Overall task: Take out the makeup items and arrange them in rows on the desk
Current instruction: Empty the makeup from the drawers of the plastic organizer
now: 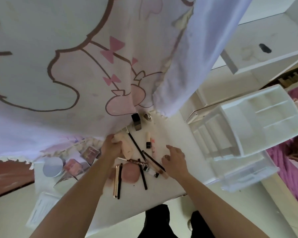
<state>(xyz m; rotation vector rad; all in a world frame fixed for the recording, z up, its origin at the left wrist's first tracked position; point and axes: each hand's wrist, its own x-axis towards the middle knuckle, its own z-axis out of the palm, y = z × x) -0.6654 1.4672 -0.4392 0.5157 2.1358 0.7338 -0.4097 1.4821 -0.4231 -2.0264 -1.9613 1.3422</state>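
Makeup items lie scattered on the white desk (163, 184). My left hand (111, 146) grips a beige sponge-like item (118, 136) at the far left of the pile; a second beige piece (127, 149) lies beside it. My right hand (175, 158) hovers with relaxed, spread fingers over thin black pencils (153, 160). A pink round puff (129, 173), a rose-gold tube (116, 181), a black pencil (143, 177), a cream lipstick (148, 140) and a dark square bottle (136, 121) lie around them.
A clear plastic drawer organiser (248, 134) stands at the right of the desk. At the left sit a round silver compact (52, 166) and small palettes (72, 166). A printed curtain (76, 66) hangs over the far side. The desk's near edge is by my legs.
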